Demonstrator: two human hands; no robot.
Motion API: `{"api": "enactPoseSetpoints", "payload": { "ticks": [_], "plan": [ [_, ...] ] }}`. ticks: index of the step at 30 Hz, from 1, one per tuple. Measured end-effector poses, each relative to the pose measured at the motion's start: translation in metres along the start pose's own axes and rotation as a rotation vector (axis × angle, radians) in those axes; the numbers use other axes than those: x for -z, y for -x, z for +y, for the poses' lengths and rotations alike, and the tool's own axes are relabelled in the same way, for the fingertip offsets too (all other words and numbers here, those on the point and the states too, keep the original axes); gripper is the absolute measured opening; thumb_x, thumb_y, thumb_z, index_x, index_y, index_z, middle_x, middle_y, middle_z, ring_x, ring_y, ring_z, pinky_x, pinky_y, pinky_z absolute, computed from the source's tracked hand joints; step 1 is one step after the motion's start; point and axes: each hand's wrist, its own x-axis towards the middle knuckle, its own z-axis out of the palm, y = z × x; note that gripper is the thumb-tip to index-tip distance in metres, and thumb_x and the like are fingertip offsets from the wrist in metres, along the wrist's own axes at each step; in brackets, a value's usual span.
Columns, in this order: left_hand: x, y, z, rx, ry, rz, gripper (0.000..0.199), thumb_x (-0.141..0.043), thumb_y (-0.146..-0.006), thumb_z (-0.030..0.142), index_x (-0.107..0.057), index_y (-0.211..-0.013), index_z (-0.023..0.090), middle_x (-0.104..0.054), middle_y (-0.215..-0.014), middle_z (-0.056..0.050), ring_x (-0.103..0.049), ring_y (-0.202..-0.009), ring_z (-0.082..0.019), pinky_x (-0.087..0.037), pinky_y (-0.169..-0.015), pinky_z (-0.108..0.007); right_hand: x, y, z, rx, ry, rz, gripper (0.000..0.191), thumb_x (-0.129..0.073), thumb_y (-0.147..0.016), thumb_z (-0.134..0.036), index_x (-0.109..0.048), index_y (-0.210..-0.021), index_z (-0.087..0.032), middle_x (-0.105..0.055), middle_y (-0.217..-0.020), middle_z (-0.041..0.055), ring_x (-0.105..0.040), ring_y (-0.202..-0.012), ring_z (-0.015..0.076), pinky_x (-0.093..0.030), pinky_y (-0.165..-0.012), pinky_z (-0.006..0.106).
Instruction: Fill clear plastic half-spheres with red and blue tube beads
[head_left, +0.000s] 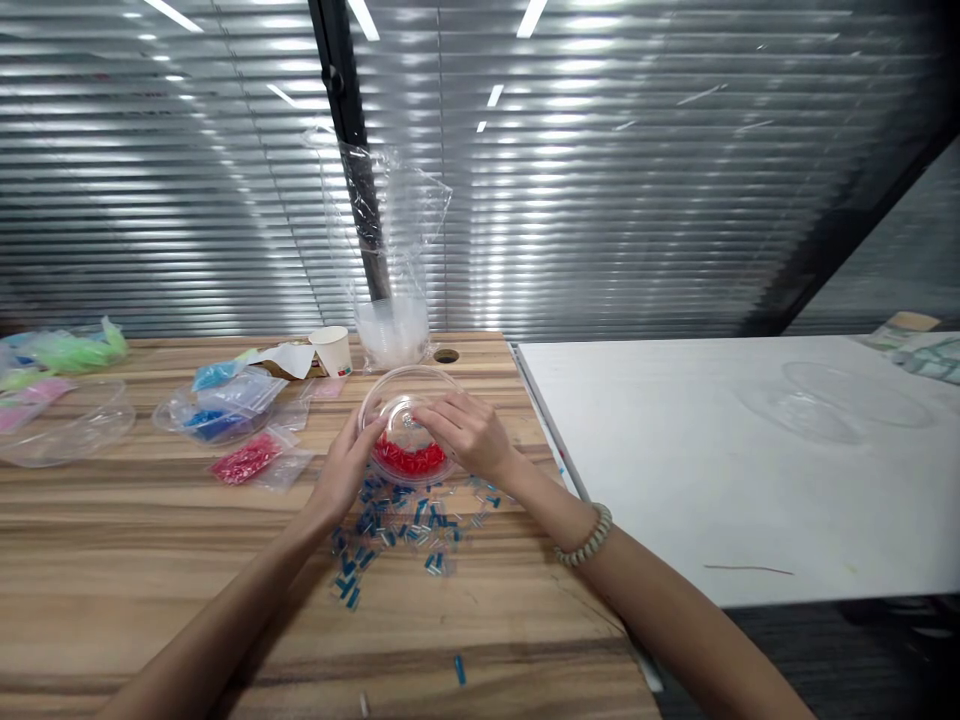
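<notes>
A clear round plastic bowl (411,376) is tipped towards me above the wooden table, with red beads (409,458) gathered along its lower side. My left hand (351,462) grips its left rim, thumb over the edge. Over the bowl's right side is my right hand (471,432), its fingers curled and fingertips pinched together near the middle of the opening. Whatever those fingertips hold, if anything, is too small to make out. Just below the bowl, blue and clear tube-shaped beads (420,520) lie scattered on the wood.
Left of my hands lie a bag of red beads (246,460) and a clear dish (166,418) with blue bead bags. Behind stand a paper cup (331,350) and a stack of plastic bowls (394,330) in a bag. A white table (675,480) adjoins on the right.
</notes>
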Motion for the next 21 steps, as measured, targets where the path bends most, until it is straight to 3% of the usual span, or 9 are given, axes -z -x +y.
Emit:
{"api": "enactPoseSetpoints", "payload": {
  "ticks": [8,21],
  "plan": [
    [0.0002,-0.0002,-0.0017,0.033,-0.048,0.017,0.052,-0.046,-0.083,0.050,-0.053,-0.124,0.019,-0.053,-0.133,-0.007,-0.045,-0.124,-0.030,-0.034,-0.104,-0.044,0.0006,-0.0006,-0.0004,-0.006,-0.020,-0.045,0.019,-0.046,-0.092,-0.011,-0.064,-0.099,-0.015,-0.067,-0.082,0.0045,-0.058,-0.077,0.0156,-0.045,-0.066,0.027],
    [0.0008,-0.0021,-0.0093,-0.039,-0.033,-0.054,0.048,-0.048,-0.084,0.044,-0.052,-0.124,0.019,-0.053,-0.134,-0.005,-0.040,-0.129,-0.025,-0.027,-0.110,-0.036,0.0021,-0.0020,-0.0012,0.013,-0.033,-0.059,0.021,-0.043,-0.093,-0.012,-0.064,-0.096,-0.013,-0.068,-0.082,0.0061,-0.059,-0.078,0.0153,-0.045,-0.071,0.028]
  ]
}}
